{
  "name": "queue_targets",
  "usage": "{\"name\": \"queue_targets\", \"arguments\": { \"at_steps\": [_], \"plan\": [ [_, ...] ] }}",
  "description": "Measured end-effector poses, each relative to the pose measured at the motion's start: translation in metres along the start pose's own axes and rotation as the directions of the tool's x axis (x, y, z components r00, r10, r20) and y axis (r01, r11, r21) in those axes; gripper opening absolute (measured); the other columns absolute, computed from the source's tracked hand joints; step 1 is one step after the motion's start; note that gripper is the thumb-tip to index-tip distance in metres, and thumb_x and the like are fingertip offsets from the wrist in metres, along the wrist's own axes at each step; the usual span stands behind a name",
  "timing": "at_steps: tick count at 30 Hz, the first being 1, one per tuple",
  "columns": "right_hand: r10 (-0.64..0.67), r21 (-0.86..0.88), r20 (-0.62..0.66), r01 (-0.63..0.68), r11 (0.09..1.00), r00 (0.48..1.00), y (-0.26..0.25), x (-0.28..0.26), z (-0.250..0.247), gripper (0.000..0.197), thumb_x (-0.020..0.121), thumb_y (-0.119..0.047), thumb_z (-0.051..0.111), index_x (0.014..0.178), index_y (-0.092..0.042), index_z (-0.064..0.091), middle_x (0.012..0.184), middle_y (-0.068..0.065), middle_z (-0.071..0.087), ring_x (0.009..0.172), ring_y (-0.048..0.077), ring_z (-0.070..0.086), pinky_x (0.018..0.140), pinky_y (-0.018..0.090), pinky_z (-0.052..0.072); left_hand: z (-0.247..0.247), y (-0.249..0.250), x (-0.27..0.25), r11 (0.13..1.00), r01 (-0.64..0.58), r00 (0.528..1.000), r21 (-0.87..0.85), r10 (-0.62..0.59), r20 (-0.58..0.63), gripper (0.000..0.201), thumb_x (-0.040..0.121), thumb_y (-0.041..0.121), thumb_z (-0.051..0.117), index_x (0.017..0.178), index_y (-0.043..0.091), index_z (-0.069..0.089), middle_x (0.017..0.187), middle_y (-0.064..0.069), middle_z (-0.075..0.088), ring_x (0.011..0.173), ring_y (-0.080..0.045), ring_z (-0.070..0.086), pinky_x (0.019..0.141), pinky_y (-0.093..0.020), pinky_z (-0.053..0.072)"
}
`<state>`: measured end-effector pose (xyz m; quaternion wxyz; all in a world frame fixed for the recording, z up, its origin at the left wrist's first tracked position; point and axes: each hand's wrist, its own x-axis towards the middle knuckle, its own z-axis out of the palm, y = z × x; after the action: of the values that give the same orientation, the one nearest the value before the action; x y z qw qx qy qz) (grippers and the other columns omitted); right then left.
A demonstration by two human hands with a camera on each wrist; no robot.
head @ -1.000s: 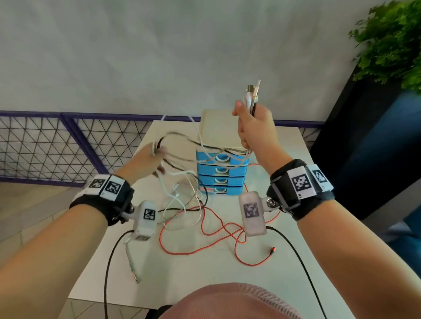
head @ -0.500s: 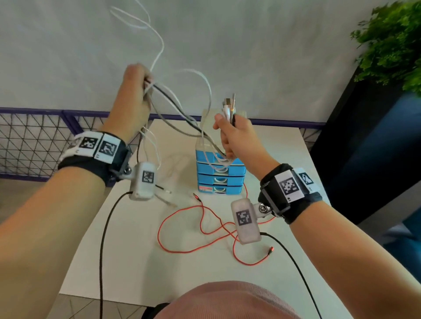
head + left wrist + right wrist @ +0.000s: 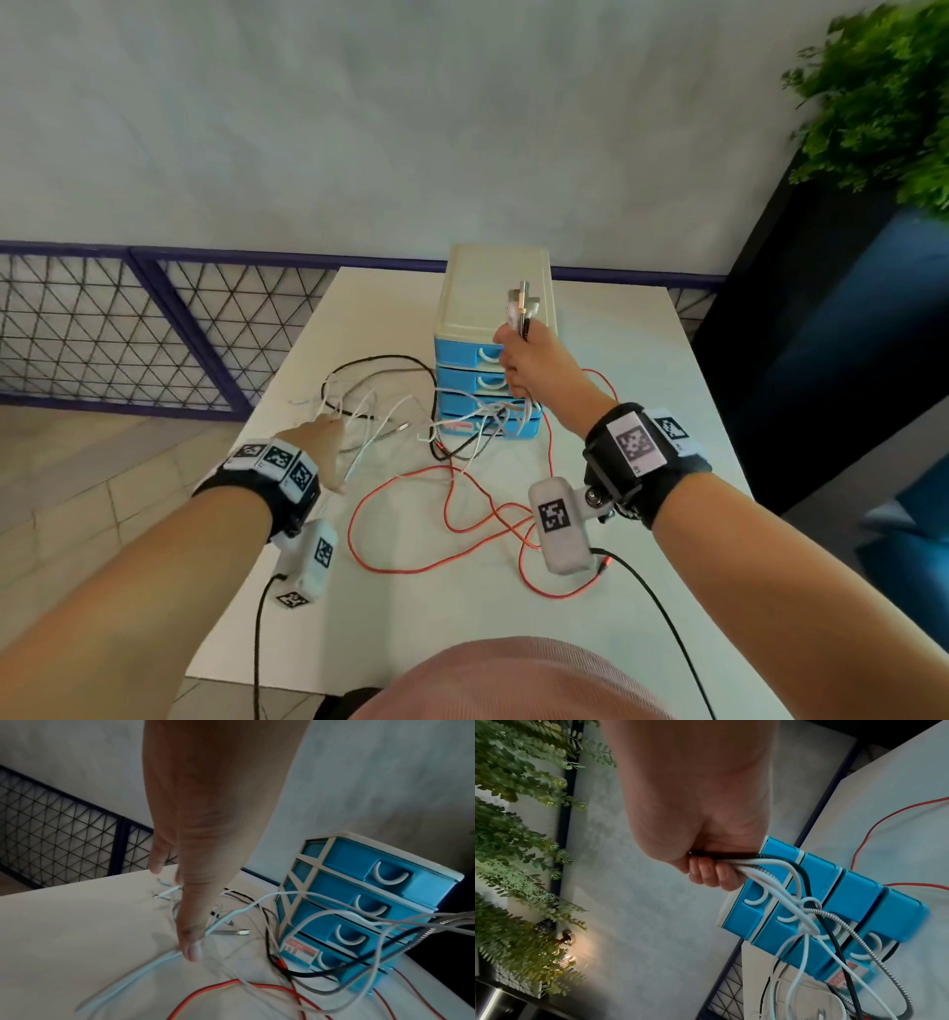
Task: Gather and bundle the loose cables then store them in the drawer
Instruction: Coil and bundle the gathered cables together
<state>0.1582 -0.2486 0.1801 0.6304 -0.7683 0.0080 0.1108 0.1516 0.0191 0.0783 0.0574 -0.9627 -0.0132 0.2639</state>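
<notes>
Before the drawer unit [image 3: 488,360], the right hand [image 3: 529,365] gripped the cable bundle [image 3: 521,308] upright; the left hand [image 3: 321,447], fingers extended, touched loose cables [image 3: 369,411] lying on the tabletop [image 3: 411,627].

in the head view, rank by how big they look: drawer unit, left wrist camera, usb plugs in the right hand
1. Drawer unit, largest.
2. Left wrist camera; it sits nearer the lens, so its apparent size is inflated.
3. USB plugs, smallest.
</notes>
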Motion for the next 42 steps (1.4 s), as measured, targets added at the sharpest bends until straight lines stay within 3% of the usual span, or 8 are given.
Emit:
{"name": "queue_targets", "arguments": {
  "at_steps": [3, 7, 13, 20, 30, 31, 36, 42],
  "plan": [
    [-0.112, 0.08, -0.03, 0.114, 0.99, 0.993, -0.005, 0.0, -0.001, 0.01, 0.102, -0.015, 0.035, 0.094, -0.011, 0.04, 0.064, -0.001, 0.031, 0.05, 0.009, 0.03, 0.045, 0.02, 0.03, -0.014, 0.017, -0.005, 0.996, 0.088, 0.99, 0.03, -0.084, -0.117, 0.026, 0.092, 0.027, 0.048, 0.109, 0.009, 0.057, 0.101, -0.004, 0.064, 0.087, -0.022, 0.06, 0.075, -0.033, 0.044],
    [-0.221, 0.185, -0.107, 0.238, 0.953, 0.969, -0.01, 0.005, -0.004, 0.018, 0.102, -0.011, 0.032, 0.086, -0.015, 0.039, 0.064, -0.003, 0.032, 0.049, 0.009, 0.035, 0.048, 0.022, 0.036, -0.017, 0.039, -0.002, 0.843, 0.101, 0.987, -0.529, -0.018, 0.16, 0.043, 0.097, 0.027, 0.037, 0.07, 0.004, 0.061, 0.055, -0.006, 0.066, 0.054, -0.022, 0.064, 0.055, -0.024, 0.05],
    [-0.268, 0.289, -0.127, 0.294, 0.911, 0.955, -0.021, 0.011, 0.002, 0.014, 0.103, -0.017, 0.034, 0.091, -0.014, 0.039, 0.065, -0.003, 0.036, 0.048, 0.009, 0.042, 0.053, 0.026, 0.042, -0.001, 0.079, 0.008, 0.749, -0.173, 0.888, -0.64, 0.4, 0.227, 0.029, 0.091, 0.029, 0.051, 0.115, 0.019, 0.063, 0.097, 0.007, 0.067, 0.089, -0.005, 0.066, 0.07, -0.021, 0.052],
    [-0.234, 0.269, -0.043, 0.237, 0.933, 0.971, -0.024, 0.016, 0.006, 0.017, 0.103, -0.015, 0.035, 0.088, -0.016, 0.041, 0.063, -0.003, 0.035, 0.048, 0.009, 0.041, 0.049, 0.023, 0.043, 0.005, 0.109, 0.029, 0.917, -0.277, 0.933, -0.288, 0.329, 0.15, 0.023, 0.085, 0.022, 0.051, 0.066, 0.01, 0.059, 0.068, -0.005, 0.066, 0.059, -0.019, 0.064, 0.051, -0.02, 0.045],
    [-0.194, 0.226, -0.058, 0.202, 0.953, 0.979, 0.0, 0.024, 0.001, 0.019, 0.103, -0.011, 0.032, 0.086, -0.015, 0.041, 0.061, -0.003, 0.034, 0.045, 0.008, 0.038, 0.044, 0.021, 0.038, 0.038, 0.127, 0.038, 0.95, -0.189, 0.972, -0.249, 0.217, 0.088, 0.015, 0.083, 0.015, 0.058, 0.072, 0.01, 0.05, 0.072, -0.005, 0.055, 0.07, -0.009, 0.047, 0.063, -0.029, 0.042],
    [-0.177, 0.213, -0.06, 0.186, 0.959, 0.982, 0.001, 0.023, 0.001, 0.019, 0.103, -0.011, 0.032, 0.086, -0.015, 0.041, 0.061, -0.002, 0.033, 0.045, 0.008, 0.036, 0.043, 0.021, 0.035, 0.035, 0.125, 0.034, 0.948, -0.177, 0.964, -0.265, 0.221, 0.147, 0.02, 0.082, 0.018, 0.061, 0.068, 0.012, 0.048, 0.066, -0.003, 0.053, 0.1, -0.04, 0.05, 0.063, -0.029, 0.045],
    [-0.119, -0.014, -0.116, 0.118, 0.993, 0.986, 0.006, 0.026, -0.007, 0.015, 0.101, -0.016, 0.036, 0.092, -0.013, 0.048, 0.068, -0.002, 0.039, 0.047, 0.004, 0.037, 0.039, 0.015, 0.033, 0.001, 0.103, 0.018, 0.898, -0.102, 0.846, -0.427, 0.304, 0.438, 0.013, 0.081, 0.013, 0.063, 0.089, 0.002, 0.067, 0.083, -0.011, 0.07, 0.064, -0.015, 0.064, 0.07, -0.025, 0.055],
    [0.105, -0.182, -0.046, -0.112, 0.977, 0.993, 0.015, 0.03, -0.012, 0.019, 0.099, -0.027, 0.041, 0.087, -0.014, 0.047, 0.065, 0.001, 0.038, 0.047, 0.011, 0.034, 0.042, 0.022, 0.034, -0.087, 0.086, -0.023, 0.802, 0.006, 0.92, -0.597, 0.229, 0.318, 0.016, 0.092, 0.009, 0.057, 0.079, 0.001, 0.06, 0.06, -0.005, 0.052, 0.035, -0.008, 0.044, 0.043, -0.018, 0.047]
  ]
}}
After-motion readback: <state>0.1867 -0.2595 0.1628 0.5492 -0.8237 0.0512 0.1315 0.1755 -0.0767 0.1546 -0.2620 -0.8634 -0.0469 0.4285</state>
